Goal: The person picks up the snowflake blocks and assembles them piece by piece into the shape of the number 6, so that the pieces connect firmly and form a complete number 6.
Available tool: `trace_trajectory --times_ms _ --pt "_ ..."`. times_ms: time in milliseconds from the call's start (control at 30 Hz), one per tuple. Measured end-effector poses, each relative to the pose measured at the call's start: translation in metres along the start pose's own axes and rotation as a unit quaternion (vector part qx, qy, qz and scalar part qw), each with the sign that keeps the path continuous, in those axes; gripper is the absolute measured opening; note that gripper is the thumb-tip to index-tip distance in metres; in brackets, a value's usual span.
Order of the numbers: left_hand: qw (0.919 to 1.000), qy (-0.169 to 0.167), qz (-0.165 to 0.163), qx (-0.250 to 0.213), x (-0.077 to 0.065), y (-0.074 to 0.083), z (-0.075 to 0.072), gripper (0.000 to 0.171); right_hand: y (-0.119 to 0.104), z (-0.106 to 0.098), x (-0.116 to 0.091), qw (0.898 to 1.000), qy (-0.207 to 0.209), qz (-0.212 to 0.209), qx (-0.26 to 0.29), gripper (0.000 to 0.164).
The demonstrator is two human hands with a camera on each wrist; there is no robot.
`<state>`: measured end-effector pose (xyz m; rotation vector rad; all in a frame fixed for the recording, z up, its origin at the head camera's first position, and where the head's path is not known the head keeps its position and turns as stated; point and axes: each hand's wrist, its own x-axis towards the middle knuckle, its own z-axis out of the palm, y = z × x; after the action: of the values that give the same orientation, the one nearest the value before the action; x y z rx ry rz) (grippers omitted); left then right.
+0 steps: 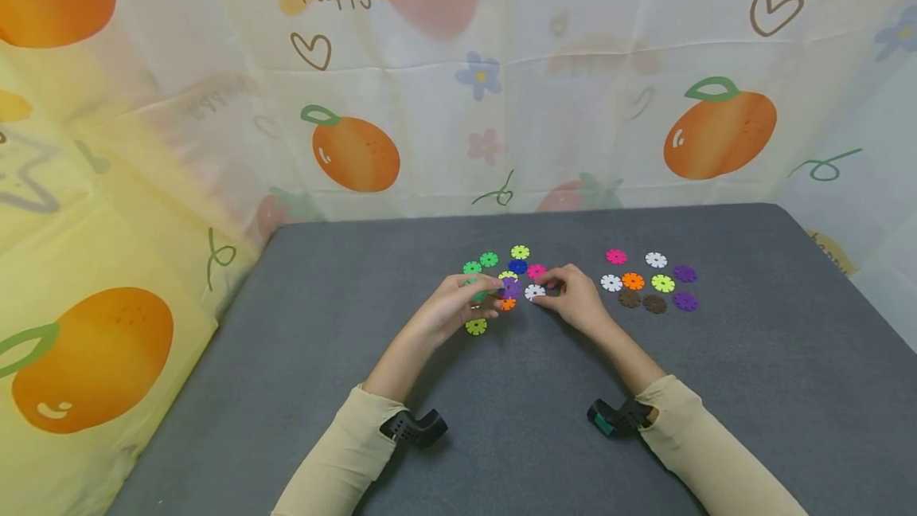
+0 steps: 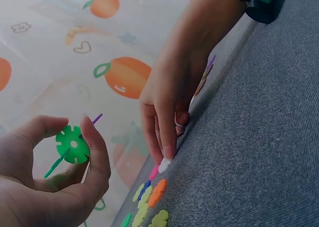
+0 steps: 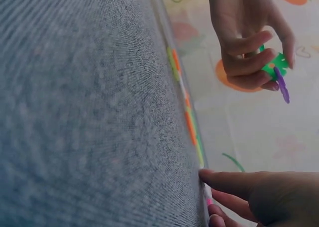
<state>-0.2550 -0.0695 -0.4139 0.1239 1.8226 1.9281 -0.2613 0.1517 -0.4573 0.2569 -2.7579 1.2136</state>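
My left hand (image 1: 451, 305) is raised off the table, pinching a joined piece of small notched plastic discs between thumb and fingers. A green disc (image 2: 79, 154) faces the left wrist camera, with another green disc (image 2: 54, 168) edge-on at one side. Slotted to the other side is a purple disc (image 3: 282, 85). My right hand (image 1: 582, 302) reaches down to the tabletop, thumb and fingertips at a white disc (image 1: 534, 292). Just behind those fingertips lies a pink disc (image 1: 536, 270). Loose discs around my left hand are partly covered by its fingers.
Close by lie a blue disc (image 1: 517, 267), an orange disc (image 1: 508, 304) and several green and yellow ones. To the right is a second group, including a brown disc (image 1: 654, 304) and a purple disc (image 1: 684, 302). A printed cloth (image 1: 430, 102) hangs behind the grey table (image 1: 301, 325).
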Motion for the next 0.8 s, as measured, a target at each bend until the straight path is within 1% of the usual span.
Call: trace_trajectory --times_ms 100,200,400,500,633,733,800 --pt "1.0000 0.000 0.001 0.004 0.000 0.000 0.000 0.029 0.001 0.000 -0.001 1.000 0.004 0.010 0.021 0.030" --pt "1.0000 -0.001 0.004 0.007 0.001 -0.001 -0.001 0.030 0.004 -0.002 -0.002 0.998 0.010 0.022 0.055 0.030" --pt "1.0000 0.002 0.006 0.006 0.002 -0.002 -0.002 0.029 0.003 -0.006 -0.004 0.993 0.006 0.022 0.113 0.021" --pt "1.0000 0.007 0.005 0.003 0.002 -0.002 -0.002 0.028 -0.002 -0.008 -0.007 0.988 0.000 0.020 0.156 0.018" --pt "0.9998 0.018 0.005 -0.002 0.000 -0.001 0.000 0.027 -0.014 -0.009 -0.013 0.974 -0.002 0.012 0.225 0.018" --pt "0.9997 0.025 0.008 -0.001 -0.001 0.000 0.001 0.029 -0.024 -0.011 -0.019 0.966 -0.002 0.003 0.257 0.017" --pt "0.9995 0.030 0.012 -0.002 -0.001 0.000 0.001 0.030 -0.028 -0.012 -0.023 0.963 -0.001 -0.006 0.268 0.017"
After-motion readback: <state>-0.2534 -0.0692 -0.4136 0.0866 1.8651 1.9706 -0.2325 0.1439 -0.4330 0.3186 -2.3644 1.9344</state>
